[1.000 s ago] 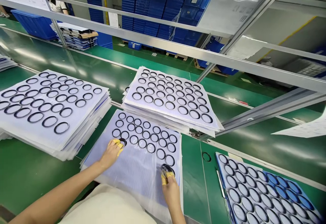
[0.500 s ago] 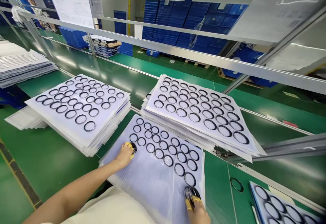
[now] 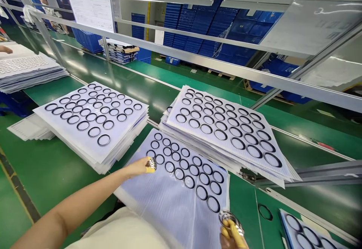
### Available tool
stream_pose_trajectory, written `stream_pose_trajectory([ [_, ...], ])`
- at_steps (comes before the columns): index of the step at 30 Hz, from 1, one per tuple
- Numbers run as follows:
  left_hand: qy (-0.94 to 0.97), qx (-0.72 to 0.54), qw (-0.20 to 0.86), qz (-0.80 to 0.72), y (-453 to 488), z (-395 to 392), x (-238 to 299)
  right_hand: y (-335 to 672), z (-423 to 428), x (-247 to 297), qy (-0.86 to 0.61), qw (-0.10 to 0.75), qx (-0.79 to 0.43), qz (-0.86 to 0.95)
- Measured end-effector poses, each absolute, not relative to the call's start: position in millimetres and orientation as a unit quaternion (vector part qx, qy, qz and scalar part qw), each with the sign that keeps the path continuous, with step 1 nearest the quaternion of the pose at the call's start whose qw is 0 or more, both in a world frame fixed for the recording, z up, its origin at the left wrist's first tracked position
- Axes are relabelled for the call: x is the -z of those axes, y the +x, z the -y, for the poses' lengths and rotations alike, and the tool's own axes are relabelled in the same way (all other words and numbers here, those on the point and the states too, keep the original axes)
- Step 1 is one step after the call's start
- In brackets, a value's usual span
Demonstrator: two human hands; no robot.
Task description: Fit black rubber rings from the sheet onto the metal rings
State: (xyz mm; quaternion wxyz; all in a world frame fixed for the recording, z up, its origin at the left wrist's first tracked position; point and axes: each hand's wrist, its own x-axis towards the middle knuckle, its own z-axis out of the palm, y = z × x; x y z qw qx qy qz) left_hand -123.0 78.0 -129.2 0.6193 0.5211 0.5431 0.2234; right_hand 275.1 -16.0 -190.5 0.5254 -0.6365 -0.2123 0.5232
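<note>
My left hand (image 3: 140, 166), with yellow finger cots, is lifted over the near sheet (image 3: 175, 200) and pinches a small stack of black rings (image 3: 152, 163). At the bottom edge my right hand (image 3: 232, 237), also in yellow cots, grips another bundle of rings (image 3: 229, 218) just off the sheet's right corner. The near sheet is a white corrugated panel with several rows of black rings on its far half; its near half is bare.
Two stacks of ring-covered sheets rest on the green bench: one at left (image 3: 93, 122), one behind the near sheet (image 3: 226, 128). A loose ring (image 3: 265, 211) lies on the bench. A blue-backed sheet (image 3: 308, 232) sits at lower right. Metal rails (image 3: 198, 58) cross overhead.
Both hands have lifted their ring bundles off the sheet; the left one rose slightly right, the right one drew toward me. The camera has turned a little left.
</note>
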Motion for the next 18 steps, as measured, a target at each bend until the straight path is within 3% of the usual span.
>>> stream_pose_trajectory([
  [4, 0.507, -0.151, 0.751, -0.395, -105.5, -65.4, 83.0, 191.9, 4.6, 149.1, -0.503, 0.501, -0.669, 0.22],
  [9, 0.484, -0.118, 0.825, -0.268, -88.2, -57.2, 52.1, 110.7, -2.2, 122.1, -0.425, 0.459, -0.743, 0.239],
  [18, 0.552, -0.22, 0.693, -0.409, -82.0, -36.6, 46.4, 93.8, 14.0, 104.3, -0.363, 0.447, -0.784, 0.23],
])
